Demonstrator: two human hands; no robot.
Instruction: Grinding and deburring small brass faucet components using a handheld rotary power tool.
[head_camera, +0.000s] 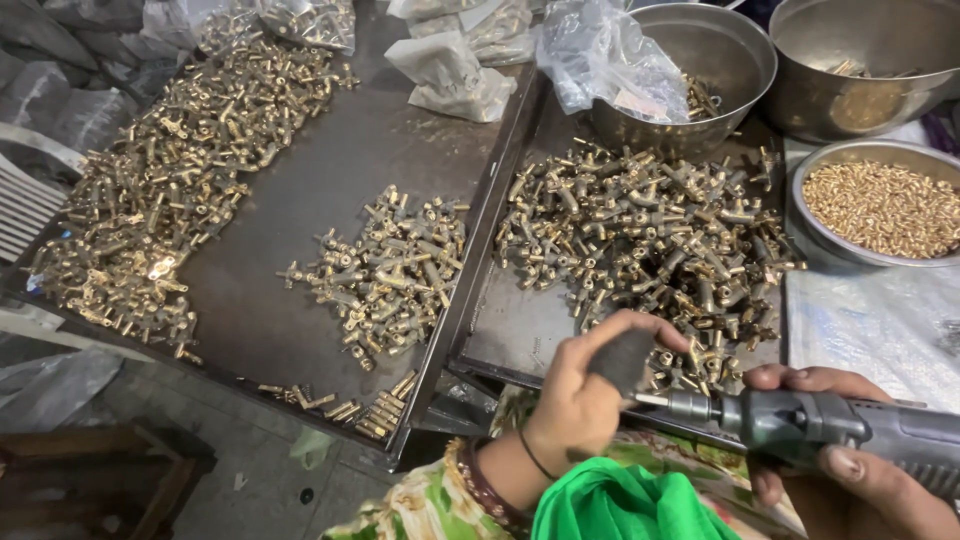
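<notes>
My left hand (585, 395) is closed around a dark grey block (622, 360), held over the near edge of the right metal tray (520, 335). My right hand (850, 470) grips a grey powered hand tool (830, 425) whose metal tip (652, 401) points left and touches the block. A heap of small brass fittings (650, 235) covers the right tray just beyond my hands. The left tray (300, 200) carries a smaller pile of brass fittings (385, 275) in its middle and a long spread (160, 190) along its left side.
Steel bowls stand at the back right: one with a plastic bag (690, 75), one deep bowl (865, 60), one shallow bowl of small brass pieces (880, 205). Clear plastic bags (455, 70) lie at the back. A white sheet (870, 320) covers the table's right.
</notes>
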